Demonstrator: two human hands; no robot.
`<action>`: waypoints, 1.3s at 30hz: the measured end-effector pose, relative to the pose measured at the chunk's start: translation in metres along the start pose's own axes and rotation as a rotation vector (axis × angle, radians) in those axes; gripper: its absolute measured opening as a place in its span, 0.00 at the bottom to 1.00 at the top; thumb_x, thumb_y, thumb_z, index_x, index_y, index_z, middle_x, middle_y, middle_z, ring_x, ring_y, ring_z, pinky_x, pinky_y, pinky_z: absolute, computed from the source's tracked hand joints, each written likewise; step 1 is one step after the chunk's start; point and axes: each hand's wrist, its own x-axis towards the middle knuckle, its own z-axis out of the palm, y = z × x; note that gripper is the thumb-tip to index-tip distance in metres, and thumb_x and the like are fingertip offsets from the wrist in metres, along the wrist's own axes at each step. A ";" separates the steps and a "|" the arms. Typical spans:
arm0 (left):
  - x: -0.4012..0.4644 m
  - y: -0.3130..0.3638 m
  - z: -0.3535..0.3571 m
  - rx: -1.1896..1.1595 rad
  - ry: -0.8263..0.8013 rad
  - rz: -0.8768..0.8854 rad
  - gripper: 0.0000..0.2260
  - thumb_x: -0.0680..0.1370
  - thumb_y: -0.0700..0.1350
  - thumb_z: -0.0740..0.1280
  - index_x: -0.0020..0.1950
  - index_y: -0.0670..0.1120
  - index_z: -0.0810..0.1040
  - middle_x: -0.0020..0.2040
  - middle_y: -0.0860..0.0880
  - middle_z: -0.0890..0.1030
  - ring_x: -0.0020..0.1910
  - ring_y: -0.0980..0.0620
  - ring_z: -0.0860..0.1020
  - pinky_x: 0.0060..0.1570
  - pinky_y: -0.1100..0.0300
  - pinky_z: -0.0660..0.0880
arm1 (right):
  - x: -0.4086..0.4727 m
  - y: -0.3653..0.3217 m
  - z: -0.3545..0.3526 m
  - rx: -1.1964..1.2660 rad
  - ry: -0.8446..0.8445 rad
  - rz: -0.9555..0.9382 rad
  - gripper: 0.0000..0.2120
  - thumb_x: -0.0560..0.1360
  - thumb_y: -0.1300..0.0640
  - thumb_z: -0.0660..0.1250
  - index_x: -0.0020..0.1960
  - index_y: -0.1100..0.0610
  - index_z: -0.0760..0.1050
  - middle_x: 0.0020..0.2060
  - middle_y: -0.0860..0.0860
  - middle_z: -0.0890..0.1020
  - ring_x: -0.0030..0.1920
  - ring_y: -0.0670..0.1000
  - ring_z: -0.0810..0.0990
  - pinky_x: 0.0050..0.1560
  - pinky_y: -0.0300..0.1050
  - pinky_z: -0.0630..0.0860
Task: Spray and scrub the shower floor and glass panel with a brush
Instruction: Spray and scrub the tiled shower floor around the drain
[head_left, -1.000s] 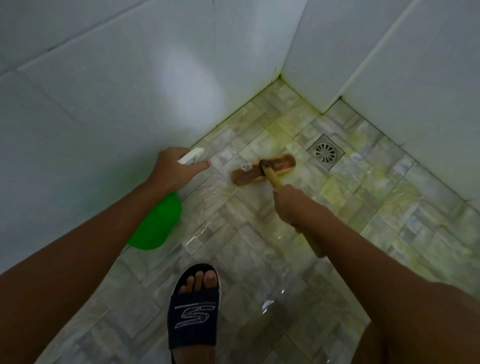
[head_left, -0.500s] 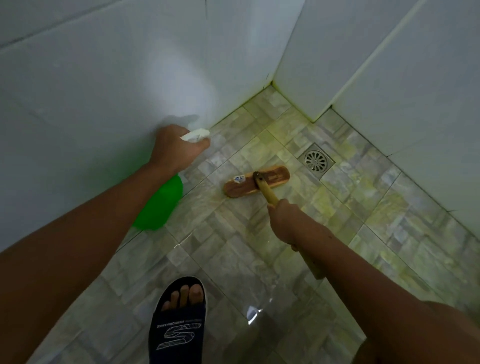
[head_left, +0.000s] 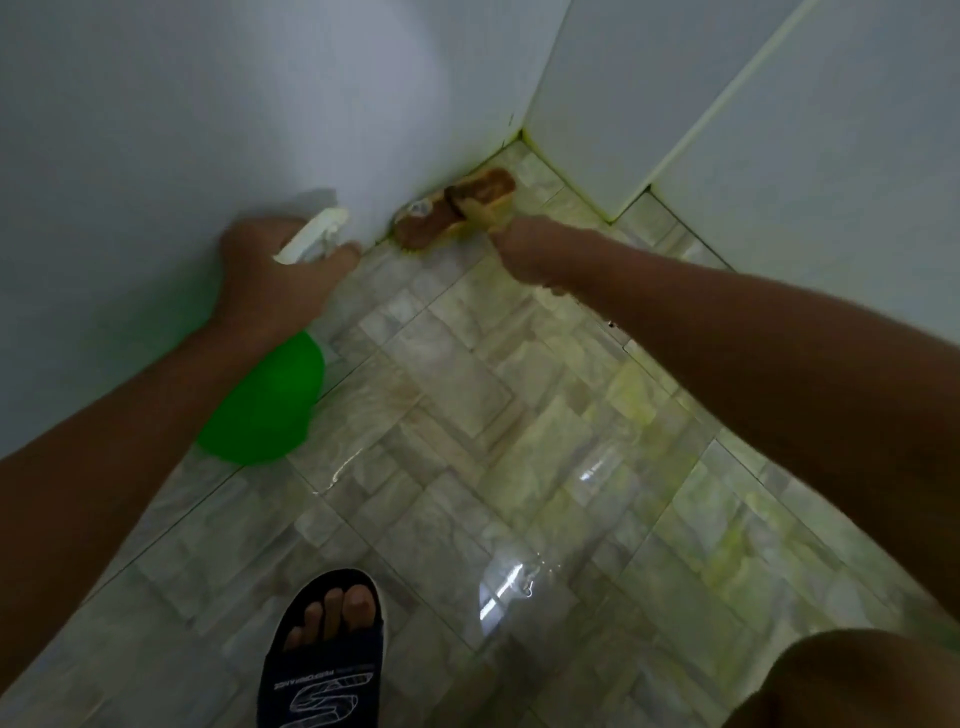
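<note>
Both hands are busy: left hand (head_left: 270, 275) clasps the bottle (head_left: 265, 400) beside the wall (head_left: 156, 130); right hand (head_left: 524, 249) grips the brush (head_left: 452, 208), pressed against that wall's foot.

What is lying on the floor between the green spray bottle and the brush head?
Nothing. In the head view, only bare wet floor tile lies between the green spray bottle and the brush head, along the foot of the wall.
</note>
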 end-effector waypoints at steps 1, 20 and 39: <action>0.000 0.001 0.002 -0.015 -0.019 -0.008 0.24 0.75 0.55 0.76 0.43 0.31 0.81 0.37 0.31 0.83 0.32 0.48 0.76 0.33 0.41 0.80 | 0.010 0.008 -0.006 0.041 0.019 0.048 0.17 0.85 0.55 0.49 0.65 0.62 0.69 0.51 0.58 0.77 0.40 0.57 0.79 0.33 0.47 0.79; 0.017 0.007 0.036 -0.005 -0.172 0.043 0.32 0.69 0.63 0.73 0.34 0.33 0.71 0.29 0.44 0.69 0.30 0.50 0.73 0.33 0.41 0.79 | 0.024 0.060 -0.019 -0.066 -0.018 0.097 0.21 0.86 0.51 0.47 0.71 0.61 0.66 0.56 0.63 0.76 0.40 0.57 0.78 0.36 0.45 0.75; 0.017 0.000 0.037 0.010 -0.144 0.125 0.31 0.66 0.67 0.70 0.30 0.39 0.66 0.27 0.44 0.69 0.29 0.50 0.69 0.32 0.54 0.66 | 0.051 0.051 -0.037 -0.029 0.002 0.098 0.19 0.85 0.57 0.49 0.74 0.57 0.62 0.46 0.59 0.71 0.35 0.57 0.78 0.33 0.51 0.81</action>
